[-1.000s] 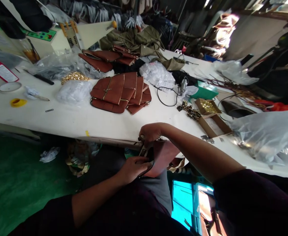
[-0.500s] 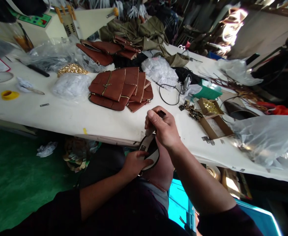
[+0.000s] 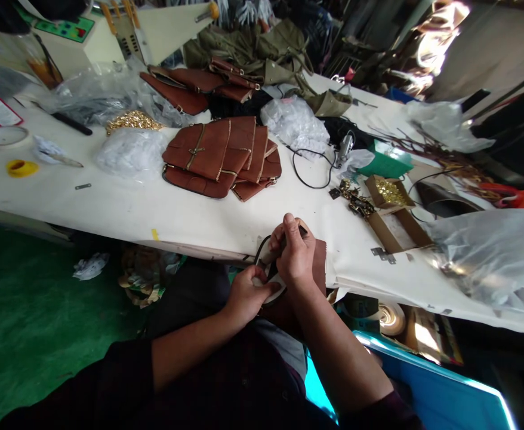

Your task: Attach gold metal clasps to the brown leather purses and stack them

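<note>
at the near edge of the counter point(image 3: 123, 209), a brown leather piece point(image 3: 320, 263) with a pale inner face is held between two hands. its rim is grasped by the left hand point(image 3: 246, 292), the thumb laid over the pale face; much the same hold was shown half a second ago. in the clenched fingers of the right hand point(image 3: 294, 254) a dark-ended tool point(image 3: 304, 230) is gripped; its kind cannot be told, and its lower end is hidden.

since the last view, the right fist has been lowered slightly and turned thumb-up, while the notched edge of the leather has been swung up beside it. by this, it is judged, the piece has been re-angled to be worked on, and the work on it is not yet finished.

farther in, a stack of brown leather pieces point(image 3: 217, 155) is left undisturbed, and beyond it olive bags point(image 3: 284, 48) are heaped.
</note>
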Available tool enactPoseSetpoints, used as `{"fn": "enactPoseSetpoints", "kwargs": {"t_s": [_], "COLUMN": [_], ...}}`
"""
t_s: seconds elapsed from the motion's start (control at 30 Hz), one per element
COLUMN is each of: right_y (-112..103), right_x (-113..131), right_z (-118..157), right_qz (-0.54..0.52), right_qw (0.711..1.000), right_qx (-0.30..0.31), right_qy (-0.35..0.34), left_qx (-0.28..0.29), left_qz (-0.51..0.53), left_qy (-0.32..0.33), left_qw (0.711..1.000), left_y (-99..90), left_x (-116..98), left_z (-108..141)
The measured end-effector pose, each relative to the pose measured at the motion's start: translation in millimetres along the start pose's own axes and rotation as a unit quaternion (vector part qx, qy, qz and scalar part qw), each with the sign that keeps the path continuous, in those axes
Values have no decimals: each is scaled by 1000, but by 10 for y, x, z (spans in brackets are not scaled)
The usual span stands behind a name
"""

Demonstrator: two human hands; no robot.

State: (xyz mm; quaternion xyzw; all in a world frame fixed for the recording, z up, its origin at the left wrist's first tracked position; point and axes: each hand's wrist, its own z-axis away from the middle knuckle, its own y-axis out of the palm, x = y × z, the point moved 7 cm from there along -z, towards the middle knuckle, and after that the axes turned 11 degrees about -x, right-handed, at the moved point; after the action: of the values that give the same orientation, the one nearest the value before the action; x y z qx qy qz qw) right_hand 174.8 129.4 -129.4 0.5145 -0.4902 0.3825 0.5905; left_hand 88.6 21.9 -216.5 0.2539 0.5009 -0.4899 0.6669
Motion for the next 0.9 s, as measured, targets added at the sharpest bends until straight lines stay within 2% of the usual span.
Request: {"fn": "enactPoseSetpoints", "kwargs": {"t_s": [0.17,0.3,0.43,0.53,0.6,0.73,0.9], "right_y": [-8,-19,-3,-9,-14,-6,-18], "right_x": [-48,-56,116,299,335,186,103], "right_z": [-14,123,258,288,301,333,370], "right_qz": [-13,-12,7,-26,-24,51,51], "right_qw": [1000,999,995,992,991,988,987], "right_qx": [10,46,86,81,76,102,92], "right_qy": [17,-5,-52,-89,-107,-107,-119], "left_qx": [-12,-15,-15,-16,-16,-17,-9], "left_qz": [-16,-24,-25,-27,-30,-39,-45], "left_qy": [14,23,28,32,38,42,61], "left_qw": [1000,999,999,999,999,998,997], "left_y": [-8,1,11,3,-6,-18,14], "left_x": [7,6,-16,-29,-41,-49,-61], "left_z": [-19,-26,-18,-9,0,12,12]}}
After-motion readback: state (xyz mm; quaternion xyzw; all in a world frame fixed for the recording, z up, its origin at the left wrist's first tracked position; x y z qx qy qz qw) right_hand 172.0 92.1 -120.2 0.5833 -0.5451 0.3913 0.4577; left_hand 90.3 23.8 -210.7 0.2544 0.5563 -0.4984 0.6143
